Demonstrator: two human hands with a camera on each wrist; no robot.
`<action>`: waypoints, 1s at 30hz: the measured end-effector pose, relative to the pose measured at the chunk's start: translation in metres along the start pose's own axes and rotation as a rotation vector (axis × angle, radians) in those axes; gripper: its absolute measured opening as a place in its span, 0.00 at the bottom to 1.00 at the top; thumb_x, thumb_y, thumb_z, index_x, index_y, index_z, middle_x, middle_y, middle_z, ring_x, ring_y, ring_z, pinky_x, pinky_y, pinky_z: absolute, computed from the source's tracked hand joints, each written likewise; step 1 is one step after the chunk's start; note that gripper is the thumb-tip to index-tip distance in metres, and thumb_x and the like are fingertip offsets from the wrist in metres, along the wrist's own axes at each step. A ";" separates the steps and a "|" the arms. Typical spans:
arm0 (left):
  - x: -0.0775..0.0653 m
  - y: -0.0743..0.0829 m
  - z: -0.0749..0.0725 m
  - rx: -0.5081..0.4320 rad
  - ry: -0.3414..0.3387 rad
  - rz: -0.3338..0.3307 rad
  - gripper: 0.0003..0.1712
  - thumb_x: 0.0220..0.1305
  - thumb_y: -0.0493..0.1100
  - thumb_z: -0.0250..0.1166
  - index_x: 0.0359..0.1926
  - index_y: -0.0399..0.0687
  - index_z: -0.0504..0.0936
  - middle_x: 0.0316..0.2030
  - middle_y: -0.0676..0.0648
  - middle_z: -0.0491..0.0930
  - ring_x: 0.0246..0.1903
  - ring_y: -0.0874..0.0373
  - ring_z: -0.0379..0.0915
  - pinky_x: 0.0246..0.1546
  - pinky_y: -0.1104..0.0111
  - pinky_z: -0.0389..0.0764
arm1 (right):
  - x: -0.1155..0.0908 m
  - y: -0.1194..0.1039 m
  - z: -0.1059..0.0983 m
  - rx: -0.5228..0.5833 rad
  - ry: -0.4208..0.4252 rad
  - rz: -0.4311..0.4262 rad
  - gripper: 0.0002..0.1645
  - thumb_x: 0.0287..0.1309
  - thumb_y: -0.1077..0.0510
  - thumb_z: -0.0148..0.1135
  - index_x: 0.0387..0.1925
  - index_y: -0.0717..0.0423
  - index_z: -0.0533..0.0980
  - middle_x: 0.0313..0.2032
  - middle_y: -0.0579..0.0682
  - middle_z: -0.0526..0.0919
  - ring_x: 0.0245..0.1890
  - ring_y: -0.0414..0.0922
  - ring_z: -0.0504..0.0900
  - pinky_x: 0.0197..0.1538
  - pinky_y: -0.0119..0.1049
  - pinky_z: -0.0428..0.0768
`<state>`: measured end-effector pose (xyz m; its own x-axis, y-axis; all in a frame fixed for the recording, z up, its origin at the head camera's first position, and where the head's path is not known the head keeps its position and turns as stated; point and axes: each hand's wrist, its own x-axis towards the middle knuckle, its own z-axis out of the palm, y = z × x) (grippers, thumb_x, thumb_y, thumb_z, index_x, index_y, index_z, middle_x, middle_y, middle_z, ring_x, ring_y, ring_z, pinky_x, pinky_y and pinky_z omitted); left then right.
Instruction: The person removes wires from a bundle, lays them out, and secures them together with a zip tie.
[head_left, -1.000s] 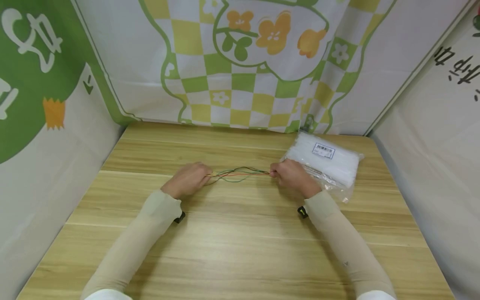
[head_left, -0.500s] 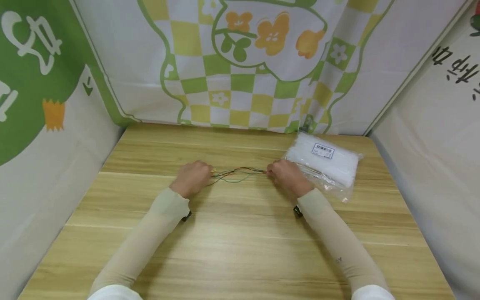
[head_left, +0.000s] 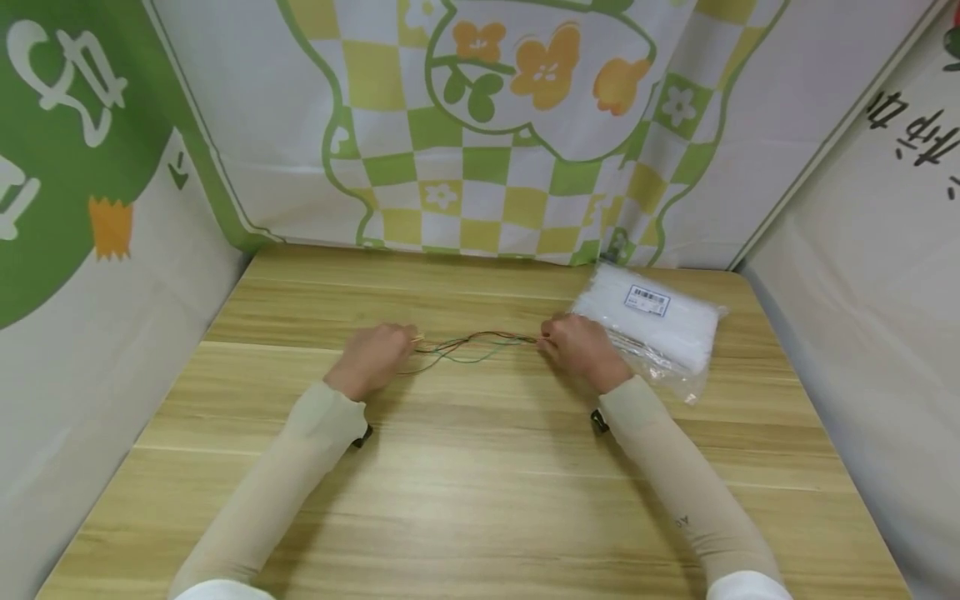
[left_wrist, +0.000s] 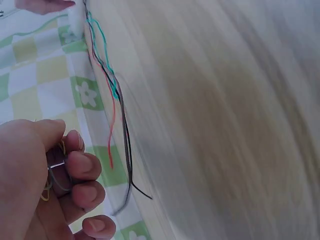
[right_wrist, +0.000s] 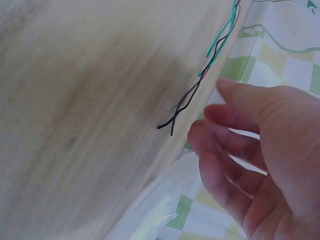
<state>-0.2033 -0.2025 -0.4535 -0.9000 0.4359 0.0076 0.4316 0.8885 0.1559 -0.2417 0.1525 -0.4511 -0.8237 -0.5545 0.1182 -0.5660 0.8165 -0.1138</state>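
In the head view, a loose bundle of thin wires [head_left: 480, 342] in red, green, black and brown stretches across the table between both hands. My left hand [head_left: 371, 358] is at its left end, fingers curled around thin yellow and grey wires [left_wrist: 59, 167], which form small loops in the palm. The bundle's other wires [left_wrist: 107, 70] lie outside that hand, their ends spread apart. Beside the bundle's right end is my right hand [right_wrist: 245, 155], fingers relaxed and loosely bent, with nothing visible between them. Black and brown wire ends [right_wrist: 172, 122] lie apart from its fingertips.
A clear plastic bag [head_left: 645, 321] of white strips with a barcode label lies right behind the right hand. The wooden table [head_left: 480, 492] meets a printed curtain [head_left: 480, 183] at the back, with cloth walls on both sides.
My left hand shifted right, then back left, with yellow wire at its fingertips. The wires between the hands bow slightly differently. The right hand moved slightly left, then back right.
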 end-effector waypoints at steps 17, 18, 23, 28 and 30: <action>-0.001 0.036 0.000 -0.118 0.006 0.102 0.14 0.81 0.44 0.58 0.33 0.50 0.76 0.22 0.54 0.71 0.23 0.60 0.65 0.26 0.66 0.70 | -0.002 -0.032 -0.009 0.210 -0.002 -0.127 0.07 0.70 0.56 0.69 0.40 0.57 0.86 0.33 0.49 0.90 0.32 0.40 0.85 0.39 0.37 0.86; -0.001 0.038 -0.001 -0.119 0.005 0.104 0.14 0.81 0.45 0.58 0.33 0.50 0.76 0.22 0.53 0.71 0.23 0.60 0.65 0.27 0.66 0.70 | -0.003 -0.036 -0.010 0.209 0.002 -0.139 0.08 0.70 0.56 0.69 0.41 0.57 0.86 0.34 0.50 0.90 0.33 0.41 0.87 0.40 0.38 0.86; 0.002 0.049 -0.003 -0.119 -0.011 0.101 0.15 0.82 0.46 0.57 0.33 0.50 0.77 0.23 0.52 0.73 0.23 0.59 0.67 0.26 0.66 0.71 | -0.004 -0.053 -0.017 0.191 0.025 -0.214 0.09 0.69 0.57 0.70 0.43 0.60 0.86 0.36 0.52 0.91 0.36 0.44 0.89 0.43 0.39 0.88; 0.004 0.058 -0.004 -0.111 0.000 0.115 0.13 0.81 0.46 0.59 0.35 0.49 0.78 0.23 0.51 0.74 0.23 0.58 0.71 0.27 0.63 0.73 | -0.007 -0.065 -0.022 0.149 0.035 -0.252 0.08 0.69 0.55 0.71 0.42 0.56 0.86 0.35 0.47 0.90 0.35 0.42 0.88 0.39 0.37 0.86; 0.004 0.061 -0.003 -0.102 0.006 0.120 0.14 0.81 0.46 0.59 0.34 0.49 0.78 0.22 0.51 0.74 0.23 0.58 0.71 0.26 0.63 0.73 | -0.007 -0.068 -0.024 0.150 0.034 -0.255 0.09 0.69 0.54 0.70 0.43 0.55 0.87 0.36 0.46 0.91 0.35 0.41 0.89 0.39 0.37 0.86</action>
<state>-0.1810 -0.1471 -0.4411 -0.8426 0.5372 0.0383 0.5283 0.8106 0.2527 -0.1965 0.1043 -0.4208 -0.6542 -0.7308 0.1948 -0.7552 0.6173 -0.2207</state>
